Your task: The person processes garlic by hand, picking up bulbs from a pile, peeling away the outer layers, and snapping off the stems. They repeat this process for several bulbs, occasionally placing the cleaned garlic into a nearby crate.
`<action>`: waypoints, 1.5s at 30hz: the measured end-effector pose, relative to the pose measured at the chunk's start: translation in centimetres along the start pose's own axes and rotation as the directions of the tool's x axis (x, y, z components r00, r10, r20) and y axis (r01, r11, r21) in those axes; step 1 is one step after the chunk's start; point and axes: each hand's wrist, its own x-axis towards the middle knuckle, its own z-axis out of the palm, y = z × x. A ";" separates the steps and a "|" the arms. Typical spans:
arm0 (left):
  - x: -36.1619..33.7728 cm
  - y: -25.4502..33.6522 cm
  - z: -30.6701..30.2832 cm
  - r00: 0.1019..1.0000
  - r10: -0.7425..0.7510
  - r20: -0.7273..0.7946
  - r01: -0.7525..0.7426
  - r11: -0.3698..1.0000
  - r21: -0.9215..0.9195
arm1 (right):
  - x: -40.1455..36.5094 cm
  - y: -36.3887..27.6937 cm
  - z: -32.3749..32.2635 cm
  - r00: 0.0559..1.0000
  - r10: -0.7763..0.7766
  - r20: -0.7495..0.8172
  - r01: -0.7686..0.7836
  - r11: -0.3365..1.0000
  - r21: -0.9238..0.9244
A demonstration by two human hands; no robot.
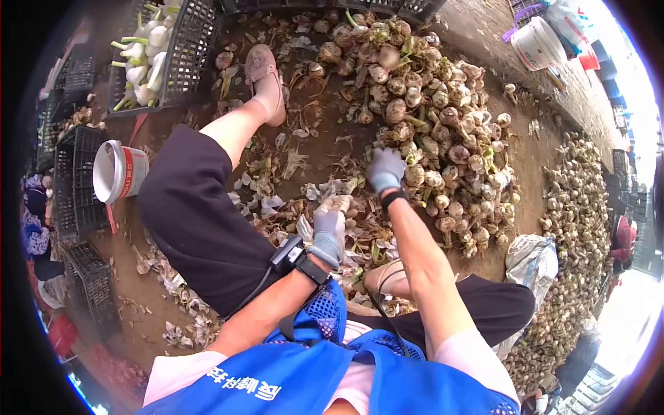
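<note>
My left hand, in a grey-blue glove with a soiled finger area, is closed above the peelings on the ground; what its curled fingers hold is hidden. Farther forward, my right hand wears a similar glove and reaches to the near-left edge of a large heap of garlic bulbs. Its fingers look bent downward against the heap, and anything within them is out of sight. Dry garlic skins and stem scraps lie around both hands, between my legs.
A black plastic crate with trimmed white garlic stands at the upper left. A white bucket is by my left knee. Another bucket stands at upper right. A white sack lies right of my knee, beside a longer garlic heap.
</note>
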 end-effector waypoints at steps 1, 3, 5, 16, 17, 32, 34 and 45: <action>-0.3 0.7 0.4 0.998 -0.021 -0.061 0.022 1.000 0.012 | 1.1 0.4 -1.0 0.992 0.120 0.047 -0.127 0.969 0.210; 0.7 0.5 0.0 0.989 0.080 -0.121 -0.081 0.997 -0.008 | 1.4 1.8 -2.4 0.992 0.119 -0.043 -0.078 0.844 0.530; 2.4 0.1 -0.8 0.963 0.200 -0.180 -0.197 0.980 0.031 | -0.6 3.0 -3.4 0.992 0.048 -0.114 0.073 0.514 0.855; 0.4 1.0 -0.5 0.999 -0.002 -0.040 -0.002 0.996 -0.084 | -8.6 4.1 -1.2 0.986 0.086 0.140 -0.130 0.927 0.352; 0.6 0.9 -0.5 0.999 -0.013 -0.050 0.009 0.997 -0.073 | -7.9 3.4 -1.1 0.988 0.113 0.103 -0.142 0.924 0.355; 1.9 0.5 -0.9 0.958 -0.195 0.210 0.210 0.976 -0.053 | -11.8 -1.5 -9.5 0.941 -0.331 -0.064 0.323 0.831 0.452; 1.0 0.7 0.0 0.882 -0.155 0.446 0.284 0.929 -0.238 | -14.3 -2.2 -12.3 0.939 -0.321 -0.120 0.341 0.844 0.413; -5.5 3.9 2.6 0.680 0.105 0.725 -0.218 0.974 0.063 | -19.7 1.7 -12.1 0.977 0.121 0.174 -0.123 -0.349 0.929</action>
